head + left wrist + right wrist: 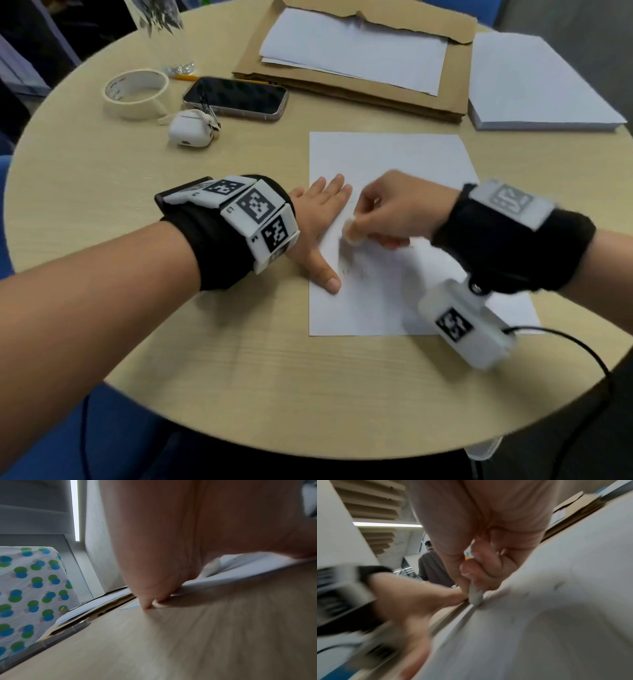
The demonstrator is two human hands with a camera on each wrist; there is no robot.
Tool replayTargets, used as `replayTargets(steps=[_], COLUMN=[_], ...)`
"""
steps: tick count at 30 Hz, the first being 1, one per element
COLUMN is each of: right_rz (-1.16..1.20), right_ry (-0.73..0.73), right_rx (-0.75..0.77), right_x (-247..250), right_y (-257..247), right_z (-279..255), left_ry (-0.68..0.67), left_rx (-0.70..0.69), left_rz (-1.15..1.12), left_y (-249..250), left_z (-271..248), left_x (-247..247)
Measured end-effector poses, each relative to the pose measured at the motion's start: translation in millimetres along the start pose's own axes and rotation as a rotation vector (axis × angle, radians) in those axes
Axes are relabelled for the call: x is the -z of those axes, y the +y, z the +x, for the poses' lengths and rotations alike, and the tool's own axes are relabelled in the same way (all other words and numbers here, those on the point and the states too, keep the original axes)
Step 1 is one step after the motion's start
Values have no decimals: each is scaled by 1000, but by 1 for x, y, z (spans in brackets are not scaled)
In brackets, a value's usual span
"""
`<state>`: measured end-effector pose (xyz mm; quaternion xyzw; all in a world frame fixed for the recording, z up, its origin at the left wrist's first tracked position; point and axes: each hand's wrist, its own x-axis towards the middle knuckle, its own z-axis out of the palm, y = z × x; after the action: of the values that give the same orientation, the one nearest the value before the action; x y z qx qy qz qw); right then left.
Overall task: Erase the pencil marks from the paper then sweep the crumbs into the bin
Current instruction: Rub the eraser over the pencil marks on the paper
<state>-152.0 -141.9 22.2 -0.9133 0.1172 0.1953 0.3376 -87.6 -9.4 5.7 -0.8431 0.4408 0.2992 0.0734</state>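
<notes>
A white sheet of paper [394, 161] lies on the round wooden table [239, 359], with faint pencil marks [352, 272] near its left side. My left hand [322, 219] lies flat with straight fingers on the paper's left edge, thumb [325, 274] spread toward me. My right hand [394, 209] pinches a white eraser [352, 233] and presses its tip on the paper just right of the left hand; it is blurred. In the right wrist view the eraser [475, 595] touches the paper [556, 601] beside the left hand [412, 601]. The left wrist view has the left hand [163, 547] on the paper's edge [223, 580]. No bin is in view.
Behind the paper lie a brown envelope [342, 78] with white sheets, a paper stack [534, 85], a phone [236, 97], a white earbud case [191, 130], a tape roll [137, 92] and a glass [171, 41]. A black cable [582, 349] runs from the right wrist.
</notes>
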Motion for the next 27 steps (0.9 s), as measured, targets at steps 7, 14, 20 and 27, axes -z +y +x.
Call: replayTargets(steps=[7, 14, 20, 27], right_rz=[-46, -18, -53, -110], right_ry=[-100, -115, -50, -113], right_rx=[-28, 26, -15, 55], right_x=[0, -10, -1, -13], right_y=[-4, 7, -4, 3], right_z=[-7, -21, -12, -29], left_ry=[-10, -20, -19, -4], left_rx=[10, 20, 17, 20], left_rz=[19, 19, 53, 28], left_y=[0, 1, 0, 0], left_z=[2, 3, 3, 3], left_x=[0, 1, 1, -1])
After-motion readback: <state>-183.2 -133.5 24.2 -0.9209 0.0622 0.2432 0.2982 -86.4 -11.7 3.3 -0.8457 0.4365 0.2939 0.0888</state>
